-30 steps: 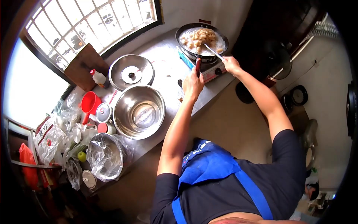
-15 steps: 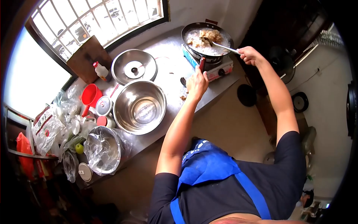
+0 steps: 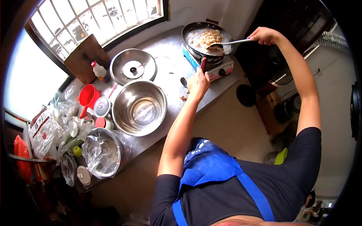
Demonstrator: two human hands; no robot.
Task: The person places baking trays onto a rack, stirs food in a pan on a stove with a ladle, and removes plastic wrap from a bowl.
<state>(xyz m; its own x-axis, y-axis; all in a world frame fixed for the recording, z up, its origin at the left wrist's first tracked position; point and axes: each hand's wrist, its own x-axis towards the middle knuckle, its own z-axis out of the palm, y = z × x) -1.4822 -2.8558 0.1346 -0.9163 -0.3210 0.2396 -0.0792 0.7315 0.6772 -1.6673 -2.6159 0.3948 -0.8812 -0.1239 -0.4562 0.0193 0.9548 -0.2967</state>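
Note:
My left hand (image 3: 198, 83) is closed round the red handle (image 3: 204, 64) of a dark wok (image 3: 184, 36), which sits on a portable gas stove (image 3: 215, 72). Pale golden food pieces (image 3: 212, 36) lie in bubbling liquid inside the wok. Out to the right of the wok, my right hand (image 3: 265, 36) grips the end of a long-handled ladle (image 3: 235, 41). The ladle's dark head rests at the near side of the food, low in the wok. I cannot make out whether anything lies in its bowl.
Left of the stove on the metal counter (image 3: 171, 113) stand a large steel bowl (image 3: 160, 116) and a steel basin with a lid (image 3: 132, 70). Farther left are a red scoop (image 3: 89, 96), jars, a white bottle (image 3: 99, 71), plastic bags (image 3: 47, 128) and a plastic-covered bowl (image 3: 101, 152).
My right hand has moved up and right, with its elbow raised. The ladle's head has shifted toward the wok's near edge, leaving the food heap. My left hand stays on the handle.

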